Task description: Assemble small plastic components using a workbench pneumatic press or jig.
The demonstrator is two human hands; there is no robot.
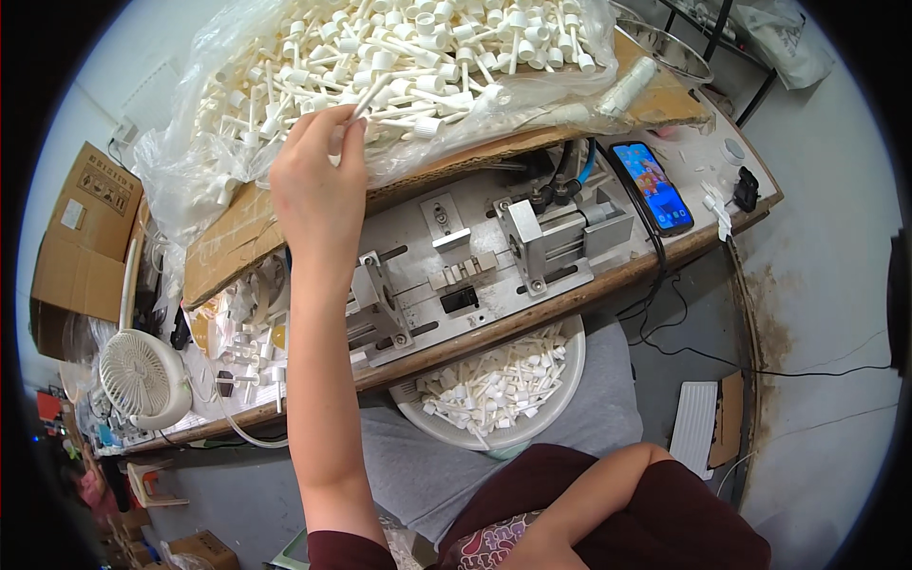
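My left hand (321, 171) reaches over the near edge of a big heap of white plastic caps with stems (427, 57). Its thumb and forefinger are closed on one capped stem (373, 95), which slants up and away toward the heap. The heap lies in a clear plastic bag (204, 95) on a sheet of cardboard (233, 247). Just beyond my left forearm sits a metal bench fixture (527, 247) with a small slotted block (464, 271) at its middle. My right forearm (598, 494) is bent across my body, and its hand lies outside the picture.
A grey bowl (578, 366) of white pieces sits at my lap under the wooden table edge (494, 332). A phone (654, 188) lies at the right with black cables beside it. A small white fan (142, 378) and a cardboard box (85, 247) stand left.
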